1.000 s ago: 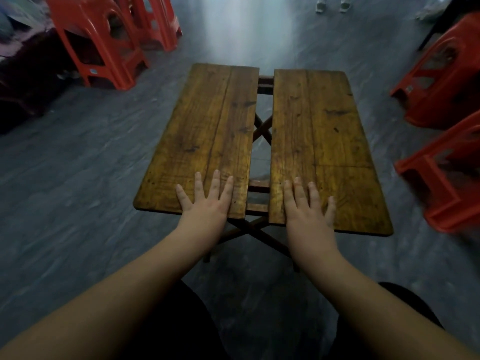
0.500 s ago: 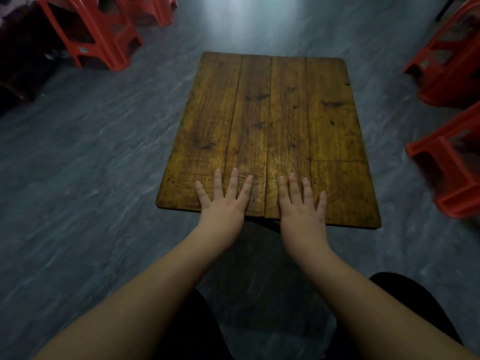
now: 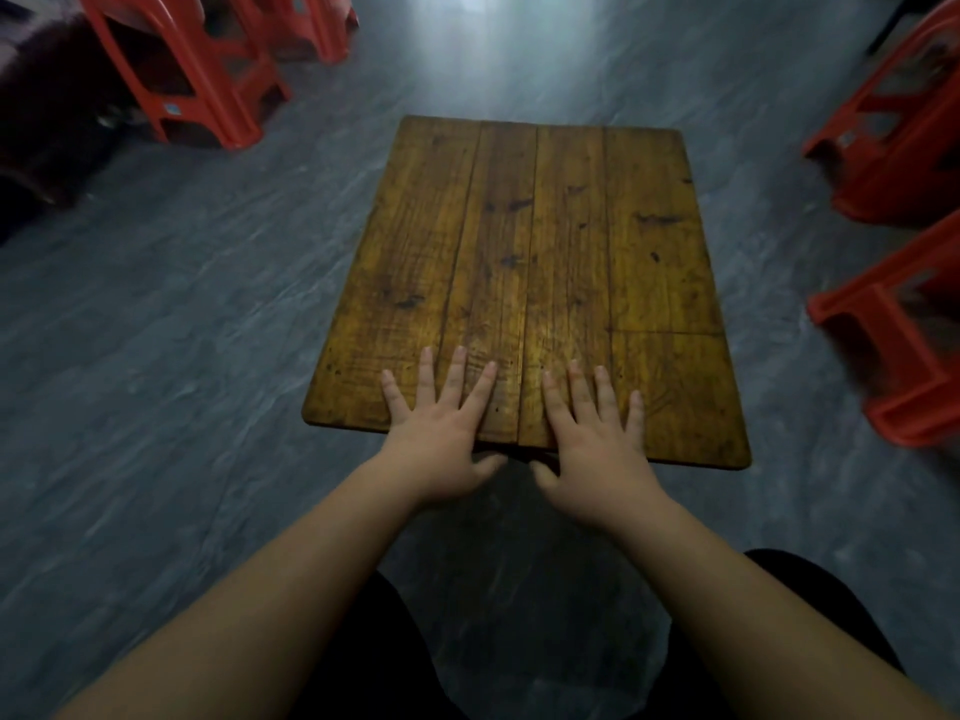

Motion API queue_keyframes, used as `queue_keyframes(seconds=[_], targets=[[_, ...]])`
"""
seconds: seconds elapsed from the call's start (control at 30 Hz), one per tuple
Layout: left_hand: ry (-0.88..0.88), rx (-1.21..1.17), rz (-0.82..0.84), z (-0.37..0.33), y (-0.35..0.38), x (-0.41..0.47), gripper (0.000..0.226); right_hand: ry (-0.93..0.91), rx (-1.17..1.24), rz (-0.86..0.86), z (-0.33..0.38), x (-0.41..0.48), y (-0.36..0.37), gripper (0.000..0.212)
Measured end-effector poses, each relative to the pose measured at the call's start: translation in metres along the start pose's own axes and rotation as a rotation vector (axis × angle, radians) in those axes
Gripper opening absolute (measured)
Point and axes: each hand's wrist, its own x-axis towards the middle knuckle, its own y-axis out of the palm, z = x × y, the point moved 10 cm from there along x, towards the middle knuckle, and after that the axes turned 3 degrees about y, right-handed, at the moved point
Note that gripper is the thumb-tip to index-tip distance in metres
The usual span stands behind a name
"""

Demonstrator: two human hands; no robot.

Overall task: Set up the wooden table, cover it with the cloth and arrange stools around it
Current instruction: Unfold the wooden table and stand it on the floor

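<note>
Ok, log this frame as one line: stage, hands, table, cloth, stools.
stage: table setup | left hand: flat on top | right hand: flat on top | wooden table: halves closed | cloth: none visible | red stools: apart, unplaced

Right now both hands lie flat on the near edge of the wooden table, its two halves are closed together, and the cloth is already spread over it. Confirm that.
Not quite. The head view shows no cloth: the wooden table is bare. The rest holds: the left hand and right hand lie flat at its near edge, and the halves meet.

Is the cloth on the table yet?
No, the wooden table top is bare, with only the left hand and right hand resting flat at its near edge.
</note>
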Motion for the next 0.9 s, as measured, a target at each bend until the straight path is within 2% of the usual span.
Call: queue_keyframes(seconds=[0.17, 0.4, 0.73, 0.9], targets=[[-0.021, -0.009, 0.027, 0.001, 0.0, 0.001, 0.088, -0.009, -0.005, -0.049, 0.0, 0.0, 0.0, 0.081], [-0.043, -0.012, 0.093, -0.001, 0.002, -0.004, 0.082, -0.007, 0.019, -0.031, 0.002, -0.007, -0.006, 0.08], [-0.049, -0.114, 0.42, -0.001, 0.001, -0.007, 0.091, 0.028, 0.024, 0.387, -0.005, -0.002, -0.002, 0.08], [-0.045, -0.148, 0.468, 0.0, 0.0, 0.001, 0.09, 0.034, 0.01, 0.468, -0.01, 0.006, -0.004, 0.089]])
